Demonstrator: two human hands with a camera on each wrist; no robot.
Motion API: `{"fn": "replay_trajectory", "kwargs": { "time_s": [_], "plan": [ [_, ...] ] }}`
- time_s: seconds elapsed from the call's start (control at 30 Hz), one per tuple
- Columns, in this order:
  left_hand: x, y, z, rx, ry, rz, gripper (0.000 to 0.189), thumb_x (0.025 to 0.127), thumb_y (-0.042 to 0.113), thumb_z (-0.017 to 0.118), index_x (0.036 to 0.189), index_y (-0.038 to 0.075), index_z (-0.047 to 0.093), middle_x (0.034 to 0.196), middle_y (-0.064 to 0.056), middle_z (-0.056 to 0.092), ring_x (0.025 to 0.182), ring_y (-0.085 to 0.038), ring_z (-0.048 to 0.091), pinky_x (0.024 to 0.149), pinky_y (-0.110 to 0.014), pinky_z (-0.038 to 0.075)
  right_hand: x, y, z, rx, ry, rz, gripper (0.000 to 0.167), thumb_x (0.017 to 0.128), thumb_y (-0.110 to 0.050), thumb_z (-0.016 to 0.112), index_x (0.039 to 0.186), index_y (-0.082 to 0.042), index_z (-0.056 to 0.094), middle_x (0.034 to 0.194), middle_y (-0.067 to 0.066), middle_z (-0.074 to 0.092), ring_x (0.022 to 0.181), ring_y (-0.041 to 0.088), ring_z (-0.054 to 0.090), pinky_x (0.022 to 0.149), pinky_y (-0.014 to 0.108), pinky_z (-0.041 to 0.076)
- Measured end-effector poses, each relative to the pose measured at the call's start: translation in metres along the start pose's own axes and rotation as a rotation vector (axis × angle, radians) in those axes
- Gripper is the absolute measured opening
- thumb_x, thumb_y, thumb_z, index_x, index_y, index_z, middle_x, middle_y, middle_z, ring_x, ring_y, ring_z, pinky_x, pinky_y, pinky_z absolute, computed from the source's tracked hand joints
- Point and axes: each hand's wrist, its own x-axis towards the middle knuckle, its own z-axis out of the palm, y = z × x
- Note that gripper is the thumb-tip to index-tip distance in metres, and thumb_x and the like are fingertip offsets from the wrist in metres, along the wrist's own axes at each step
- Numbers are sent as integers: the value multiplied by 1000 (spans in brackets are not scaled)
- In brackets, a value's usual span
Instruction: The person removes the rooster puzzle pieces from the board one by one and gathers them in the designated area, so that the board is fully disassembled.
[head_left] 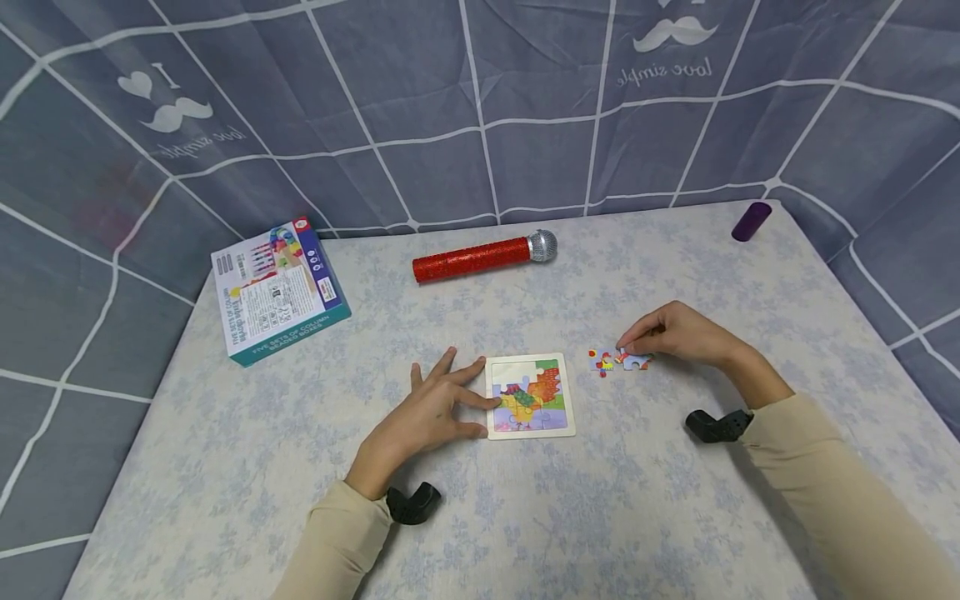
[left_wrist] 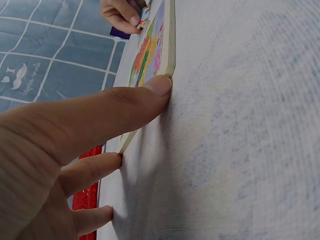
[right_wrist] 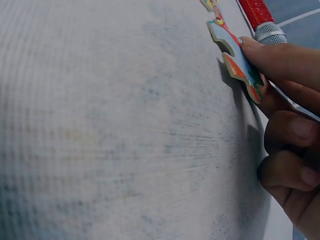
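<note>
head view: your right hand [head_left: 678, 335] pinches a puzzle piece [head_left: 637, 362]; your left hand [head_left: 429, 414], spread wide, touches the left edge of the board [head_left: 514, 372]; microphone [head_left: 483, 257] near the table's [head_left: 592, 508] far edge.

Left hand [left_wrist: 55, 137] against the pale-rimmed puzzle board [left_wrist: 169, 42]

On the table [head_left: 570, 517], the puzzle board [head_left: 512, 372] has loose pieces [head_left: 602, 363] just to its right and the microphone [head_left: 480, 258] behind it. The box [head_left: 279, 287] sits left of the microphone, the cylinder [head_left: 752, 222] at the far right corner, before the curtain [head_left: 540, 92].
</note>
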Motion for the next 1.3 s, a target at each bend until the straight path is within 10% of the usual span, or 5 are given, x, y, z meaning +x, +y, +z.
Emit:
{"fn": "replay_trajectory", "kwargs": {
  "time_s": [1.3],
  "plan": [
    [0,0,0,-11,-4,-7,42,71,17,89,111,18,77,153,-9,40,149,-39,7,105,-75,-10,-4,-8,7,-160,146,8,4,85,-14,76,85,-13,80,91,0,74,83,14,54,68,24,43]
  ]
}}
